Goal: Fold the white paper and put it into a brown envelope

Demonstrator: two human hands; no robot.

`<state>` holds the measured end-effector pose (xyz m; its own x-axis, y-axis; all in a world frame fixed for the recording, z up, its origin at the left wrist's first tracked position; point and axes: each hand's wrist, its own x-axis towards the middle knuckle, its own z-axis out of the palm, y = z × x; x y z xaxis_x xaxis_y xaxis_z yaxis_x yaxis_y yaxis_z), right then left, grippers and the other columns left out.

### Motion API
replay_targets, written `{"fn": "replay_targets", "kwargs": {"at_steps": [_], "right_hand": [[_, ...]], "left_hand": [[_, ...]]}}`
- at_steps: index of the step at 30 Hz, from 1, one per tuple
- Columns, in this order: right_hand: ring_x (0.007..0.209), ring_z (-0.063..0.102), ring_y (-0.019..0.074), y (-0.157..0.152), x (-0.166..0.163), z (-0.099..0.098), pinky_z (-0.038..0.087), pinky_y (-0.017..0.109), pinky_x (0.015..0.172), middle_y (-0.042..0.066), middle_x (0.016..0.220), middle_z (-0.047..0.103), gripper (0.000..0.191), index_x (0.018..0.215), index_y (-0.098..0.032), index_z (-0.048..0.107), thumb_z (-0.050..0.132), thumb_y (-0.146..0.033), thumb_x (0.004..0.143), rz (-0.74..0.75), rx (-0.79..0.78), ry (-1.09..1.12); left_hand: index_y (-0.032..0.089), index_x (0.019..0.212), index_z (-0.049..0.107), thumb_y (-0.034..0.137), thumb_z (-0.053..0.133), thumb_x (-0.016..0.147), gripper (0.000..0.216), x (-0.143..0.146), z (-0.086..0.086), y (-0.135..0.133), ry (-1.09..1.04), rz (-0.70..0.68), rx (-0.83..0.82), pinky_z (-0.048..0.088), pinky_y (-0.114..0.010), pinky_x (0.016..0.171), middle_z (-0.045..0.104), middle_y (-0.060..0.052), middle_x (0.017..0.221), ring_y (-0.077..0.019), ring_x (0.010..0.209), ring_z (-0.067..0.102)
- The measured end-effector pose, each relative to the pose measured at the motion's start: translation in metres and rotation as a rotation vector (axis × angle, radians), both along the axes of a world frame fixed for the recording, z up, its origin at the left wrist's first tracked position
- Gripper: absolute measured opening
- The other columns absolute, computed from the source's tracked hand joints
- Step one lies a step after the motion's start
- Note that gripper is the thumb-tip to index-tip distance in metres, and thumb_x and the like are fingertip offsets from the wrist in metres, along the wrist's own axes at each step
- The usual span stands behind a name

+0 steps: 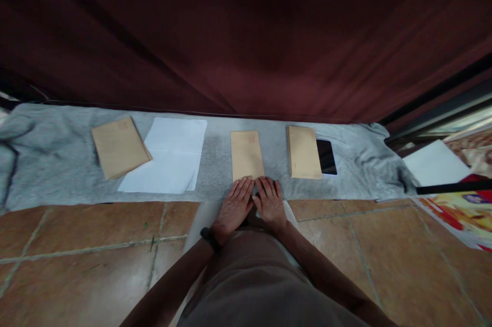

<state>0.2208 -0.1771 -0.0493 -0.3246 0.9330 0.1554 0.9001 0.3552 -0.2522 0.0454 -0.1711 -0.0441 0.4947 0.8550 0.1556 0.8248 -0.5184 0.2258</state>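
A single brown paper envelope lies flat in front of me, a small reddish print near its top right corner. My left hand rests palm down at the envelope's near edge, fingers stretched out, a dark band on the wrist. Beside it my right hand lies flat too, its fingertips at the near right corner. Both thumbs point inward and almost meet. To the left, a stack of brown envelopes partly covers white paper sheets. Another envelope stack sits to the right.
Grey cloth covers the long narrow surface. A dark-screened phone or tablet lies partly under the right stack. Behind hangs a dark red curtain. Far right are a white sheet-like object and a colourful printed package. Tiled floor is below.
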Motion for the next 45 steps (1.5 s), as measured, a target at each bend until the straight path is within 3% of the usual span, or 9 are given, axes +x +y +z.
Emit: {"fn": "replay_targets", "kwargs": {"at_steps": [8, 14, 20, 29, 35, 40, 43, 45], "right_hand": [[0.149, 0.036, 0.0339, -0.004, 0.004, -0.004, 0.028, 0.058, 0.123, 0.02, 0.16, 0.043, 0.065, 0.162, -0.008, 0.029, 0.043, -0.037, 0.105, -0.007, 0.042, 0.021], [0.149, 0.036, 0.0339, -0.004, 0.002, -0.007, 0.028, 0.057, 0.123, 0.021, 0.16, 0.044, 0.062, 0.159, -0.005, 0.033, 0.042, -0.036, 0.106, -0.02, 0.077, 0.039], [0.144, 0.041, 0.0343, 0.0, -0.007, -0.001, 0.029, 0.057, 0.123, 0.023, 0.153, 0.051, 0.056, 0.152, -0.003, 0.046, 0.046, -0.033, 0.103, -0.08, 0.052, 0.038], [0.126, 0.054, 0.0361, 0.007, -0.014, 0.008, 0.039, 0.057, 0.113, 0.021, 0.141, 0.061, 0.053, 0.15, -0.009, 0.05, 0.048, -0.028, 0.101, -0.098, 0.119, 0.045], [0.126, 0.055, 0.0336, 0.01, -0.02, 0.017, 0.048, 0.051, 0.106, 0.018, 0.148, 0.055, 0.06, 0.158, -0.013, 0.039, 0.048, -0.021, 0.099, -0.051, 0.058, 0.064], [0.117, 0.063, 0.0268, 0.025, -0.018, 0.029, 0.057, 0.037, 0.095, 0.016, 0.13, 0.064, 0.047, 0.146, -0.018, 0.057, 0.042, -0.014, 0.101, -0.117, 0.029, 0.109], [0.104, 0.068, 0.0234, 0.04, -0.011, 0.035, 0.059, 0.034, 0.09, 0.015, 0.115, 0.068, 0.04, 0.13, -0.018, 0.068, 0.04, -0.015, 0.102, -0.188, 0.012, 0.306], [0.092, 0.068, 0.0209, 0.047, -0.008, 0.037, 0.061, 0.033, 0.083, 0.011, 0.104, 0.069, 0.032, 0.109, -0.018, 0.073, 0.042, -0.024, 0.103, -0.293, -0.042, 0.591]], "left_hand": [[0.012, 0.158, 0.039, 0.038, 0.043, 0.104, 0.059, -0.031, -0.003, -0.006, -0.003, 0.088, 0.022, 0.028, -0.047, 0.127, 0.043, -0.014, 0.162, -0.0266, 0.153, 0.036], [0.013, 0.147, 0.053, 0.034, 0.043, 0.104, 0.049, -0.025, 0.002, -0.004, -0.137, 0.235, -0.004, 0.043, -0.048, 0.117, 0.053, -0.016, 0.154, -0.0304, 0.142, 0.051], [0.019, 0.14, 0.057, 0.021, 0.05, 0.096, 0.045, -0.011, 0.008, 0.021, -0.374, 0.46, -0.06, 0.053, -0.047, 0.102, 0.069, -0.014, 0.124, -0.0295, 0.117, 0.064], [0.017, 0.133, 0.055, 0.018, 0.072, 0.076, 0.06, -0.01, 0.014, 0.049, -0.894, 0.71, -0.378, 0.055, -0.032, 0.071, 0.066, 0.003, 0.073, -0.0187, 0.069, 0.067], [0.016, 0.132, 0.053, 0.017, 0.069, 0.075, 0.059, 0.004, 0.026, 0.049, -1.305, 0.68, -0.583, 0.056, -0.031, 0.073, 0.073, -0.001, 0.086, -0.0172, 0.075, 0.07], [0.015, 0.137, 0.053, 0.028, 0.074, 0.081, 0.062, 0.016, 0.049, 0.042, -1.37, 0.554, -0.635, 0.059, -0.032, 0.072, 0.073, -0.002, 0.086, -0.0185, 0.076, 0.071], [0.017, 0.137, 0.057, 0.047, 0.069, 0.09, 0.057, 0.015, 0.059, 0.038, -1.358, 0.491, -0.625, 0.06, -0.033, 0.075, 0.073, -0.005, 0.092, -0.0201, 0.084, 0.072], [0.018, 0.131, 0.061, 0.053, 0.067, 0.091, 0.054, 0.012, 0.059, 0.037, -1.358, 0.538, -0.607, 0.06, -0.033, 0.08, 0.073, -0.007, 0.1, -0.0206, 0.093, 0.071]]}}
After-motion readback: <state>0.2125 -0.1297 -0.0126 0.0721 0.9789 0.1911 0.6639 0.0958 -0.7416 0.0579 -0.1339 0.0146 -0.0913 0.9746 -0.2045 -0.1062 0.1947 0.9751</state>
